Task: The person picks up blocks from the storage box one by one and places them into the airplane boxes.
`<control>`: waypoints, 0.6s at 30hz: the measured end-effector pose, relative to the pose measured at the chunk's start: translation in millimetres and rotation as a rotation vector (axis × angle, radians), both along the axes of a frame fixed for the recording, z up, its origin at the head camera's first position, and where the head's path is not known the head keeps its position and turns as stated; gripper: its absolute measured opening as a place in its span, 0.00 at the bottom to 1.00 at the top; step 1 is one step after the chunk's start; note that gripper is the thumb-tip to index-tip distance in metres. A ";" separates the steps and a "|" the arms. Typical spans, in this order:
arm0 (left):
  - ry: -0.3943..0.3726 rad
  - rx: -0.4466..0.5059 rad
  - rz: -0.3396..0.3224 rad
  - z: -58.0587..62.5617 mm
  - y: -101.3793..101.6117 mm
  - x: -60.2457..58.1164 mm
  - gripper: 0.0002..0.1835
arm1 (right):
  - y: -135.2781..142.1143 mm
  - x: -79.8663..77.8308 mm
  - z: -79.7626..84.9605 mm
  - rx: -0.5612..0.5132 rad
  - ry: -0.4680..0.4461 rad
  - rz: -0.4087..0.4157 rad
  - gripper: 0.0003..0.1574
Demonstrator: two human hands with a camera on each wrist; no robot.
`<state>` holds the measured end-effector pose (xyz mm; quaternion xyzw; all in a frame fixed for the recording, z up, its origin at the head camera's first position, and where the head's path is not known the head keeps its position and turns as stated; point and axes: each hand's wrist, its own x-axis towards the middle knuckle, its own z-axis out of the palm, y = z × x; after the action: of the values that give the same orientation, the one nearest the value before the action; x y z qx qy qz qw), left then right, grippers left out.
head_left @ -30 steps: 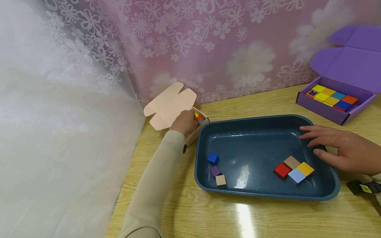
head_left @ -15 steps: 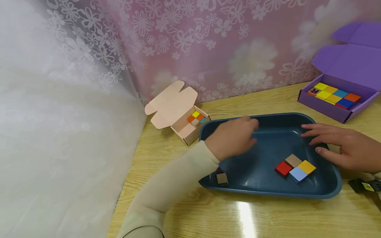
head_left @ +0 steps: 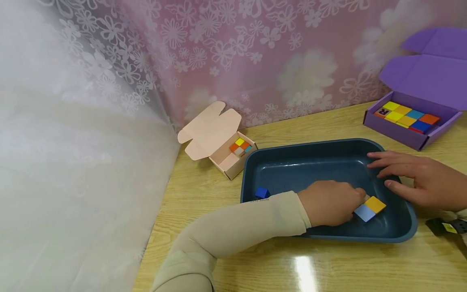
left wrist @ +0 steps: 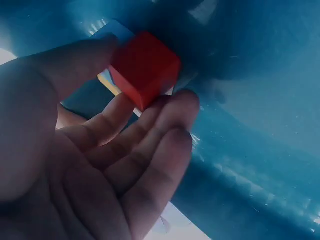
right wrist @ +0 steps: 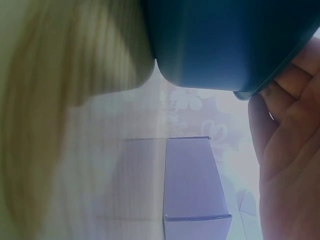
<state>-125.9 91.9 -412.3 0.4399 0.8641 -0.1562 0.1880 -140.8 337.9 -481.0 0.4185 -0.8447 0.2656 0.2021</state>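
Observation:
My left hand [head_left: 332, 202] reaches over the dark blue tray [head_left: 292, 152]. In the left wrist view, its thumb and fingers pinch a red block [left wrist: 145, 67]. Right beside it in the tray lie a light blue block [head_left: 365, 213] and a yellow block [head_left: 375, 204], with a tan block mostly hidden behind the fingers. A dark blue block [head_left: 262, 192] is at the tray's left side; the forearm covers the area in front of it. My right hand [head_left: 423, 178] rests on the tray's right rim, fingers extended over the edge.
Behind the tray's left corner stands an open light pink box [head_left: 228, 162] with several coloured blocks inside. An open purple box [head_left: 397, 132], also holding several blocks, stands at the back right. A floral curtain [head_left: 255, 73] hangs behind the wooden table [head_left: 262, 263].
My left hand has come out of the pink box, crossed the tray to the right and taken hold of the red block. The right hand has stayed at the rim.

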 end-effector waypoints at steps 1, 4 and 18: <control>0.009 0.009 0.005 0.7 -2.2 0.1 0.21 | -0.2 -0.1 -0.3 0.000 0.001 0.000 0.29; 0.036 0.056 0.021 11.6 -13.2 -3.1 0.21 | -0.5 -0.1 -0.4 -0.001 -0.004 -0.009 0.29; 0.172 0.483 0.386 77.9 -158.5 -102.5 0.18 | -5.2 -1.3 -5.7 -0.035 0.018 -0.039 0.32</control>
<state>-228.4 -66.6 -334.3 0.2849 0.9565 0.0556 0.0306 -142.1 332.7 -486.7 0.4006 -0.8462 0.2725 0.2220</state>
